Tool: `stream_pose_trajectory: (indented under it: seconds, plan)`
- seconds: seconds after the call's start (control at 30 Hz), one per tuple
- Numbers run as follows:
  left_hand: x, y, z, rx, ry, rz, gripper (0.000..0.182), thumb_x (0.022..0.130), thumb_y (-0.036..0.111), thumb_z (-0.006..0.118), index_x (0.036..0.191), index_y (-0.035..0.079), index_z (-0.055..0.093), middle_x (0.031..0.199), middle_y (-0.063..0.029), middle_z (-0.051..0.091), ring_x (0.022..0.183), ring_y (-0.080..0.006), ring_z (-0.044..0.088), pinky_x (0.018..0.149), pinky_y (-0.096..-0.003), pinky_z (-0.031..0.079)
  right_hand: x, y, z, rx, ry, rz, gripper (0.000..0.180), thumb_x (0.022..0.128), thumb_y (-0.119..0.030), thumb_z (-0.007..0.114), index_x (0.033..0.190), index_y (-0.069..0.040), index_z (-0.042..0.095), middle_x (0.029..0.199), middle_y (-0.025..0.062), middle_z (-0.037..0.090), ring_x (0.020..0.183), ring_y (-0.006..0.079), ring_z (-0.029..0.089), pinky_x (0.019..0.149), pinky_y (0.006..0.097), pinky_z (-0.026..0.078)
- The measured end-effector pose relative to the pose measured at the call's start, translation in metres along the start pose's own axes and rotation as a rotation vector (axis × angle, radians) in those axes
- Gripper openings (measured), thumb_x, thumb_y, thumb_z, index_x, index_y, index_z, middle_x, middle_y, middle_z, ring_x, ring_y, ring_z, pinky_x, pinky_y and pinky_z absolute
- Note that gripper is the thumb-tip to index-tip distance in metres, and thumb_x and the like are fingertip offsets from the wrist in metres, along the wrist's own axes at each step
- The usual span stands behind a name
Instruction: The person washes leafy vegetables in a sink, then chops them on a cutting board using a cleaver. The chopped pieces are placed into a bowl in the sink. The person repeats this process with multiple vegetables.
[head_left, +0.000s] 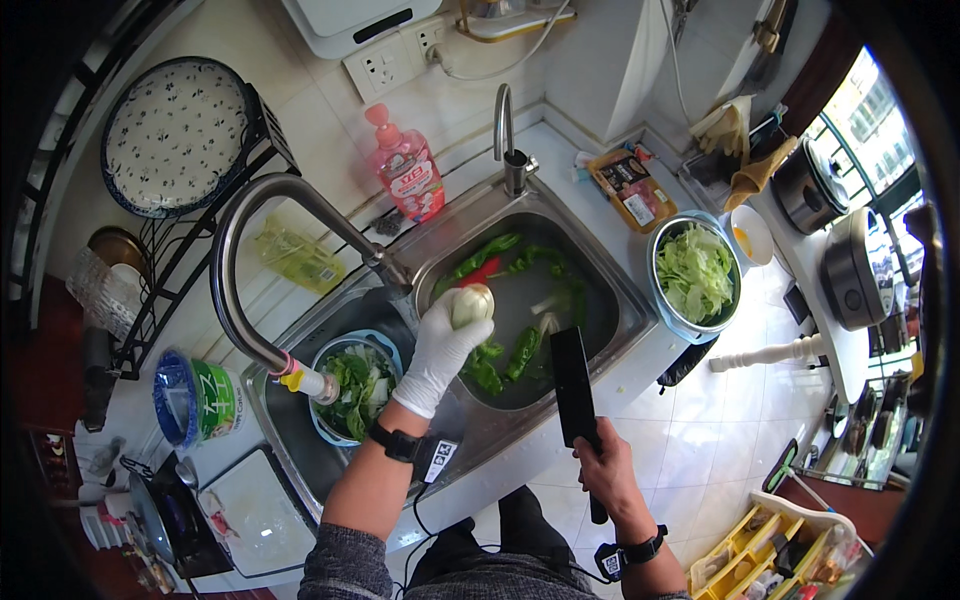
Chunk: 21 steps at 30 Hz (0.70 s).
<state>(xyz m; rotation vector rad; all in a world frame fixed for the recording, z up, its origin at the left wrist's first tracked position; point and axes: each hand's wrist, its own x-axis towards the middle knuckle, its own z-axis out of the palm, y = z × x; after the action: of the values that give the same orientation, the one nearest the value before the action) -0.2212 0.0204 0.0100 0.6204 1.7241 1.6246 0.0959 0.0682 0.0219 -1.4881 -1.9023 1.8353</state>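
My left hand (442, 349), in a white glove, grips a pale vegetable bulb (473, 304) above the divider of a double steel sink (637, 319). Whether it is garlic or onion I cannot tell. In my bare right hand (609, 469) is a black kitchen cleaver (573, 382), its blade pointing away from me over the sink's front rim. Green peppers (523, 352) and a red pepper (480, 273) float in the water of the right basin. Chopped leafy greens (358, 386) fill a blue-rimmed colander in the left basin, under the faucet (262, 187).
Right of the sink stand a bowl of torn lettuce (694, 274), a packaged food tray (631, 187) and a white bowl (750, 234) with egg. A pink soap bottle (407, 176) is behind. At left are a plastic tub (214, 397), a white cutting board (259, 514) and a dish rack (202, 277).
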Motion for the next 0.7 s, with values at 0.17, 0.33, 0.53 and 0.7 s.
stream_pose_trajectory:
  seconds: [0.17,0.33,0.53,0.7]
  plan:
    - [0.02,0.021,0.031,-0.469,-0.058,-0.005,0.033,0.089,0.001,0.074,0.12,0.006,0.065,0.115,-0.0088,0.073,0.108,-0.0174,0.069,0.098,-0.0331,0.055,-0.005,0.011,-0.007,-0.014,-0.005,0.057,0.018,0.104,-0.01,0.065,0.117,-0.003,0.054,0.08,0.0107,0.068,0.055,0.0153,0.061,0.047,0.034,0.05]
    - [0.025,0.025,0.046,-0.516,-0.108,0.203,0.026,0.089,-0.002,0.069,0.114,0.005,0.063,0.107,-0.0108,0.072,0.101,-0.0243,0.07,0.101,-0.0418,0.057,-0.005,0.029,-0.012,0.004,-0.022,0.082,0.019,0.104,-0.01,0.065,0.119,-0.003,0.057,0.084,0.0088,0.069,0.055,0.0127,0.061,0.045,0.0313,0.05]
    - [0.08,-0.026,0.069,0.587,0.084,0.117,0.042,0.079,0.017,0.08,0.114,0.006,0.06,0.102,-0.0234,0.069,0.101,-0.0474,0.069,0.086,-0.0513,0.054,-0.015,0.029,-0.01,0.086,0.051,-0.022,0.012,0.105,-0.007,0.065,0.115,-0.004,0.058,0.077,0.0066,0.066,0.05,0.0112,0.057,0.044,0.0297,0.047]
    - [0.037,-0.03,0.066,0.284,0.081,0.169,0.041,0.081,0.01,0.077,0.117,0.005,0.057,0.1,-0.0189,0.067,0.096,-0.036,0.07,0.088,-0.0421,0.054,-0.021,0.024,-0.008,0.201,0.027,-0.003,0.012,0.106,-0.004,0.061,0.117,-0.003,0.057,0.08,0.0089,0.066,0.043,0.011,0.054,0.038,0.0288,0.044]
